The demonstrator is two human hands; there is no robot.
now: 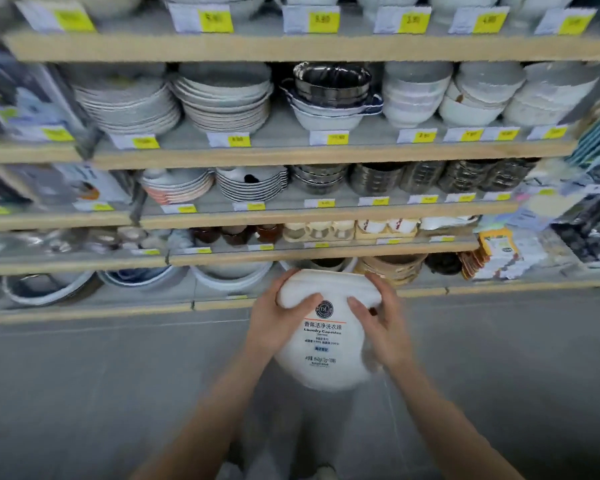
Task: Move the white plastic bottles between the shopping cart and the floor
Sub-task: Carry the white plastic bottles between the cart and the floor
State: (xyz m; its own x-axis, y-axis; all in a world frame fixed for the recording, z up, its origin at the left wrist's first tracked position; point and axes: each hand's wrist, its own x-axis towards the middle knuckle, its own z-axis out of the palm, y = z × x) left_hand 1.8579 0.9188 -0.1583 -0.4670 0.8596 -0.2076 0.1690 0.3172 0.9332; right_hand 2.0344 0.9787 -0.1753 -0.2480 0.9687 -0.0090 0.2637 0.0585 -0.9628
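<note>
Your left hand grips the white bottle on its left side, thumb curled over the front; your right hand clamps the opposite side, fingers wrapped round it. The bottle hangs in the air above the grey floor, in front of the shelves stacked with bowls and plates.
</note>
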